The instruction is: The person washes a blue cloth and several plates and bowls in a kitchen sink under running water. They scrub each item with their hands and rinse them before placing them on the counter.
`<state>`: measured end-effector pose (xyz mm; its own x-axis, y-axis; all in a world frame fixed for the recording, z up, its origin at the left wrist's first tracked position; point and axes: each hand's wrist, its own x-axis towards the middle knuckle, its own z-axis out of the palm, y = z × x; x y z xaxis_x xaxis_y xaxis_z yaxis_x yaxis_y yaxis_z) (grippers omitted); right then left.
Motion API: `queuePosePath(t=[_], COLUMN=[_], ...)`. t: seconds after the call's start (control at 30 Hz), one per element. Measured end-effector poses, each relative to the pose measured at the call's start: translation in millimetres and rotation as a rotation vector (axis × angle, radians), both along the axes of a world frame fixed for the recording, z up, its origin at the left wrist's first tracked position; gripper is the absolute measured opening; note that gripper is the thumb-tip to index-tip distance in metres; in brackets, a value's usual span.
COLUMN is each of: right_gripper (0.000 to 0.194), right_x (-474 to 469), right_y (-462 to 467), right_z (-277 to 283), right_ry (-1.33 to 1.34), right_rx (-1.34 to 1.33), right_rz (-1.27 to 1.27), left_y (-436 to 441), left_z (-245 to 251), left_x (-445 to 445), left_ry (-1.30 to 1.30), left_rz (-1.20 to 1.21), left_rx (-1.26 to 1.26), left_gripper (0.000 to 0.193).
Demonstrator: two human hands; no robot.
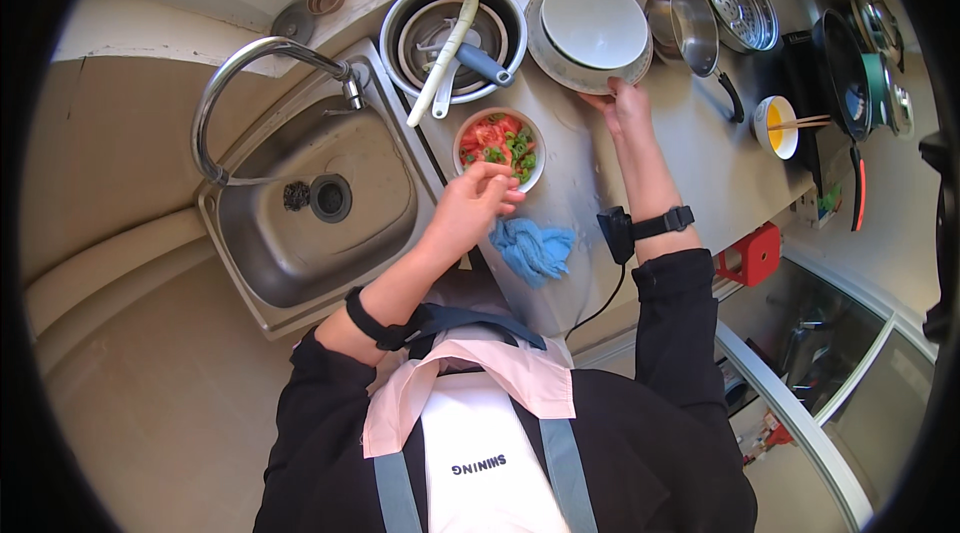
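Note:
My left hand (484, 199) hovers over the near edge of a bowl of cut tomato and sliced green onion (499, 143), its fingers loosely curled with nothing visible between them. My right hand (626, 101) grips the near rim of a patterned plate (551, 67), thumb on top and fingers partly hidden beneath. On that plate rests a white bowl (594, 21). A crumpled blue cloth (532, 251) lies on the steel counter just nearer me than the tomato bowl. Left of the plate, a large metal pot (390, 30) holds smaller metalware, with a grey-handled peeler (480, 64) and a long pale green onion stalk (446, 60) across it.
At left is a steel sink (247, 255) under a curved faucet (225, 75). Saucepans (696, 30), a steamer tray (739, 4) and a frying pan (840, 75) stand at right. A small bowl with yellow liquid (763, 135) and chopsticks (806, 123) sits near the pan.

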<state>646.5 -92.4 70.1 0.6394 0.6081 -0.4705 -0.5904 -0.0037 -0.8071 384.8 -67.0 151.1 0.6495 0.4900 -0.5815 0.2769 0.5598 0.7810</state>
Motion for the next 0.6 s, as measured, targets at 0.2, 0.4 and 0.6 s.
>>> queuePosePath(t=[0.2,0.4,0.6], right_gripper=[0.042,0.040,0.048], right_x=[19,30,-12], right_y=[30,30,2], right_z=[-11,-9,13], right_ry=[-0.010,0.042,-0.141], right_rx=[0.037,0.053,-0.376], right_rz=[-0.028,0.082,0.071], left_y=[34,84,140], left_z=[6,-3,-32], left_x=[-23,-35,-30], left_ry=[-0.011,0.077,0.305], left_rz=[0.145,0.318,0.364], left_rx=[0.133,0.400,0.561], left_gripper=[0.024,0.021,0.030])
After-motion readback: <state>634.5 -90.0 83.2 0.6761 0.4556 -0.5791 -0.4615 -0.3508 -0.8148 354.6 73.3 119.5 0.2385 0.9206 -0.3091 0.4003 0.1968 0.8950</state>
